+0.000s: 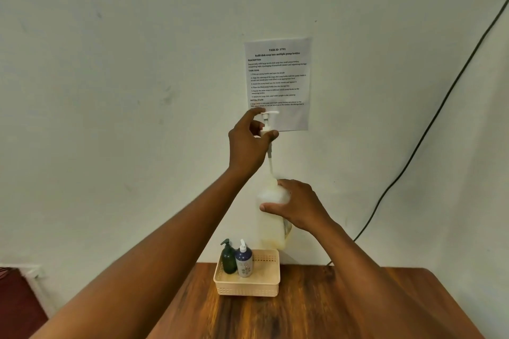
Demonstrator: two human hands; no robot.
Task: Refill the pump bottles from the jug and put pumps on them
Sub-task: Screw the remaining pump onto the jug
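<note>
Up in the middle of the frame, w/ both arms raised in front of the wall, the left hand [249,143] has its fingers pinched on the collar of a white pump [266,125], nozzle pointing right, dip tube [271,164] hanging down toward the mouth of a pale translucent bottle [274,228]. Tube tip looks like it's right at or just inside the neck, can't tell exactly bc the right hand covers it. Right hand [298,208] is wrapped around the bottle's upper body, fingers clamped on it, bottle held off the table and a bit tilted. Bottle looks mostly full of a cloudy yellowish liquid, so imo it's got some weight and will slosh; plastic prob flexes if squeezed hard, and any soap on the outside = slippery. Best hold is where it is now, around the shoulder, firm but not crushing. Pump is light and stiff, but the tube is thin and bendy, so guide it from the collar and keep it straight over the neck. Lower center of the frame: a cream basket [248,287] on the wooden table [344,308] w/ a dark green pump bottle [228,257] and a navy pump bottle [243,261] standing upright in its left half, touching, pumps on. Printed task sheet [278,82] is taped on the wall behind.
</note>
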